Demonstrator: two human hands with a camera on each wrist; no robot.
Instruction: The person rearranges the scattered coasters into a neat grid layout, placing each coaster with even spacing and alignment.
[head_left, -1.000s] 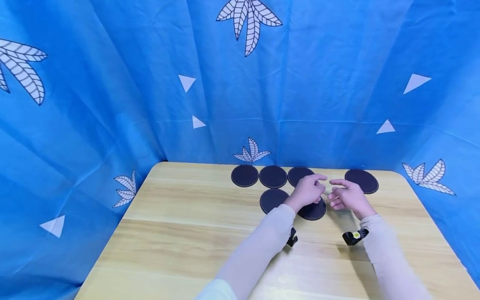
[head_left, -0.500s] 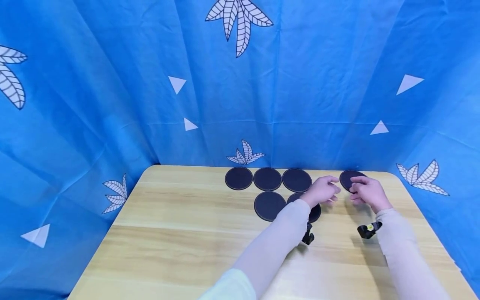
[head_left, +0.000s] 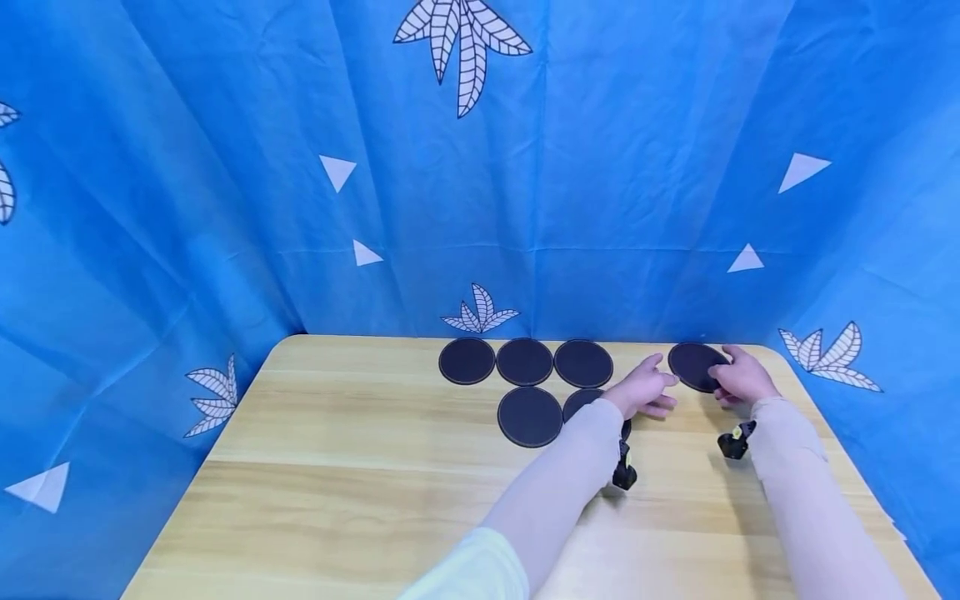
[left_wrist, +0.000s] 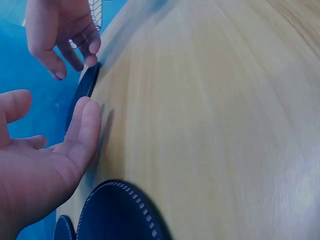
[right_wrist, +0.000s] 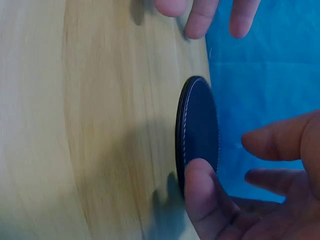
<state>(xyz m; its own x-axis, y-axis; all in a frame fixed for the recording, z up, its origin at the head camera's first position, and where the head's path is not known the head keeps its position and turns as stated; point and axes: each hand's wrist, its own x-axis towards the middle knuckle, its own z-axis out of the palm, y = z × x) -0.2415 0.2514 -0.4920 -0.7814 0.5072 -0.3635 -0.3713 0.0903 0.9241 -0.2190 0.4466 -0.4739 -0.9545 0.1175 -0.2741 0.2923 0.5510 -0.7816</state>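
Blue leaf-print cloth backs a wooden bench [head_left: 360, 467]. A lone black coaster [head_left: 693, 365] lies at the far right edge. The right hand [head_left: 742, 379] has its thumb on the rim, grip not yet closed; the left hand [head_left: 643, 390] hovers beside, fingers relaxed. Risk: the thin disc could slide off the edge under a push. A sixth coaster [head_left: 588, 402] is partly hidden by the left arm

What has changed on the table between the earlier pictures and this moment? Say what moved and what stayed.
Both hands moved right, toward the lone coaster at the table's far right. The right hand now touches its edge with the thumb; the left hand, open, reaches its other side and has left the lower coaster it covered. The lone coaster appears shifted slightly left. The other coasters kept their places.
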